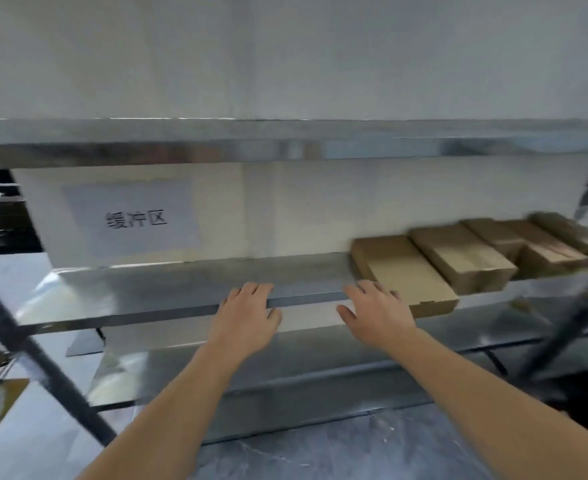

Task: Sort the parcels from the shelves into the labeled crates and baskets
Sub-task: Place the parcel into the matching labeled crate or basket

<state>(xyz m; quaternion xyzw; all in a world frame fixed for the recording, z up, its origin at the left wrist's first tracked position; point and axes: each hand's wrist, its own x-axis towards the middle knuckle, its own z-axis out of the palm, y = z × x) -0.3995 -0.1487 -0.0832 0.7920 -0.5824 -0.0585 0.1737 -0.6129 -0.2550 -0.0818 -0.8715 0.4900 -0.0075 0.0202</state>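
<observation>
Both hands are reaching out empty, palms down, fingers loosely spread and holding nothing. Nearest the camera, the forearms are stretching forward over the lower shelf level. The left hand (245, 315) is resting its fingertips on the front lip of the middle shelf (167, 289), over a bare stretch of metal. The right hand (377, 315) is hovering just beside the near left corner of the nearest box (401, 271), its fingers seeming to brush that corner, though the blur is making contact hard to confirm.

That flat brown box is lying immediately right of and beyond the right hand, its long axis running from the shelf's front edge back toward the wall, angled slightly left. The right hand is clearly the nearer one; the left is sitting well apart from it.

Farther right, more boxes (465, 254) are lining up side by side along the shelf, blurred toward the upright post. On the back wall at far left, a paper label (134, 220) is hanging above the empty part of the shelf. No crates or baskets are showing.
</observation>
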